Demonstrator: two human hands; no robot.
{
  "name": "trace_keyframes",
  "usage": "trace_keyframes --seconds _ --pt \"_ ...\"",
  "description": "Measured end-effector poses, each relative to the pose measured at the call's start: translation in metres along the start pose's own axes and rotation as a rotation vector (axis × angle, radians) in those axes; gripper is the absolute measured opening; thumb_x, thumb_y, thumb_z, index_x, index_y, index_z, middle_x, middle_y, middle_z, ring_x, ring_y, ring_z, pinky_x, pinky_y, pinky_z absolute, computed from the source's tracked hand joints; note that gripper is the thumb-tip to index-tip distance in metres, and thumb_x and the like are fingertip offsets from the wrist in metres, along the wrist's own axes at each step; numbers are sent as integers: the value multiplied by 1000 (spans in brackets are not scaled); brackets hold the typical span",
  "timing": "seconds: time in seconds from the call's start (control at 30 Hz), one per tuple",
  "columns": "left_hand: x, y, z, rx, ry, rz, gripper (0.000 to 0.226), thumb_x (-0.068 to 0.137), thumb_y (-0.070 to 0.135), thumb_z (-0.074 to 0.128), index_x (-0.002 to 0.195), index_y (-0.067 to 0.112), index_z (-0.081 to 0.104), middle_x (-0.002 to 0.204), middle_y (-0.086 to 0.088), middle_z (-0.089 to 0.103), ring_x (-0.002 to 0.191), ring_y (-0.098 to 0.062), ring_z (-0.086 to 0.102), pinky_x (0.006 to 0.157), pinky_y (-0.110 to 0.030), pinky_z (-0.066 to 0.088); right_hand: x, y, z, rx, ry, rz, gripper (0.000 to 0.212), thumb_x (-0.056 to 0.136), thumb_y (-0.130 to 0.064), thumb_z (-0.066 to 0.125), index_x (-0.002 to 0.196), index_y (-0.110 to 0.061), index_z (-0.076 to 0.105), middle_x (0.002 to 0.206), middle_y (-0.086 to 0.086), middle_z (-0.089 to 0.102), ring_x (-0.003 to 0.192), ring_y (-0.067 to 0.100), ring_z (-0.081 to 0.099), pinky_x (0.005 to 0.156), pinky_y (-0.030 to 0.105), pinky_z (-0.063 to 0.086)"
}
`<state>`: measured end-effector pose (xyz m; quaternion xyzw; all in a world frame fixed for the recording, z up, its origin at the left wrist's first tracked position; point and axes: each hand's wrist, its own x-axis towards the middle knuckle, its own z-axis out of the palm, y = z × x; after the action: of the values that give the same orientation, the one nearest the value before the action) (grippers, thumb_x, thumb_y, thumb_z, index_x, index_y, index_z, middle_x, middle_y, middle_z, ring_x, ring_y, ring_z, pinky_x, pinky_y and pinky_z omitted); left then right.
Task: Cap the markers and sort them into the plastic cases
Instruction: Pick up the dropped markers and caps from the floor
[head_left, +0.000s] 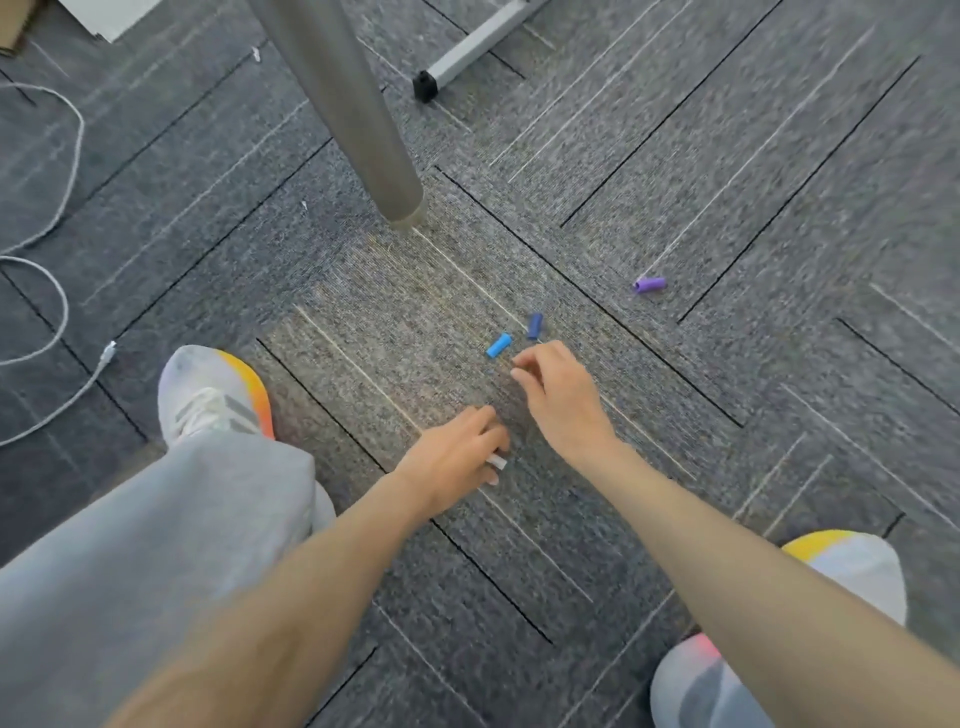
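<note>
1. Reaching down toward the grey carpet (727, 156), the right hand (558, 397) hangs low with thumb and forefinger parted. A small gap lies between their tips and nothing is held between them.
2. Light blue cap (499, 345): lies slantwise on the carpet just beyond the right hand's fingertips and slightly to their left, close to them but apart.
3. Dark blue cap (535, 326): also just beyond those fingertips, a little farther off than the light blue cap and just to its right. The two caps do not touch.
4. Purple cap (649, 285): lies alone on its side, well apart from the right hand, beyond it and to its right.
5. Left hand (452, 457): just beside the right wrist, nearer the person. Its fingers are curled round a small white piece (496, 462), of which only one end shows past the fingers. Whether this is a cap or a marker end cannot be told.
6. Round metal table leg (363, 104): meets the carpet well beyond both hands, to the left of the blue caps.
7. Square metal bar with a black foot (426, 88): farther off still, beyond the round leg.
8. White cable (62, 312): loops over the carpet far to the left of the left hand.
9. Left shoe (208, 395), white with an orange toe: to the left of the left hand, above a grey trouser leg (156, 545).
10. Right shoe (852, 571): beside the right forearm, nearer the person than either hand.
</note>
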<state>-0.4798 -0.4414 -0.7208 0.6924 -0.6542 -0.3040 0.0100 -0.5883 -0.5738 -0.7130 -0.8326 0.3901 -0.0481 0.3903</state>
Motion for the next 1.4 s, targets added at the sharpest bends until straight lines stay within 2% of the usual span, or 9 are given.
trace_keyframes --seconds 0.33,0.47,0.57,0.77,0.83,0.97,1.1,1.3,1.4 --pt "12 34 -70 -768 375 -322 18 103 28 32 114 19 43 73 1 50 48 -2 37 42 -18 33 -12 -3 -66 265 491 -40 26 99 -15 52 124 -11 53 108 -3 45 92 -7 48 81 6 41" --pt "12 37 -94 -611 452 -264 21 105 28 26 118 27 42 82 -5 56 65 -22 51 59 -36 47 17 36 -73 52 395 18 31 98 4 38 123 -4 53 113 2 39 96 10 46 89 20 42" --pt "20 30 -94 -591 487 -231 10 102 27 32 107 28 41 73 2 46 56 -8 37 55 -30 37 47 65 -80 -195 343 147 44 84 15 39 125 4 50 119 13 44 105 20 41 87 20 30" --pt "41 14 -74 -451 375 -367 38 96 41 49 126 21 38 124 -11 55 106 -18 57 80 -25 44 72 82 -86 -558 78 230 26 97 -15 51 122 -10 49 129 15 44 112 27 39 89 37 38" --pt "51 6 -63 -383 327 -424 47 93 46 51 128 17 37 125 -6 54 97 -13 56 81 -27 47 69 83 -85 -621 77 176 17 100 -18 47 115 -11 50 118 12 52 101 21 40 82 31 35" --pt "74 -5 -48 -158 255 -466 48 87 53 54 114 15 41 105 2 53 83 -9 49 65 -23 41 48 56 -86 -25 118 237 13 100 -19 48 110 -11 49 103 1 53 89 11 48 74 13 36" --pt "90 -8 -42 -52 210 -457 45 87 50 52 110 12 46 107 -1 54 87 -10 46 75 -30 52 21 16 -92 553 195 226 12 98 -26 54 108 -21 51 102 -5 63 87 2 60 74 10 47" --pt "81 -6 -50 -161 201 -368 26 100 43 35 100 18 43 91 2 53 69 -7 43 62 -19 40 20 6 -77 321 109 89 33 99 -24 50 132 -25 47 95 -13 54 84 0 54 76 20 48" --pt "59 5 -78 -361 327 -269 24 101 44 30 99 23 41 77 6 51 60 -6 42 55 -18 32 36 5 -46 23 41 52 12 99 -25 49 107 -18 55 85 -7 58 76 11 55 68 26 45"
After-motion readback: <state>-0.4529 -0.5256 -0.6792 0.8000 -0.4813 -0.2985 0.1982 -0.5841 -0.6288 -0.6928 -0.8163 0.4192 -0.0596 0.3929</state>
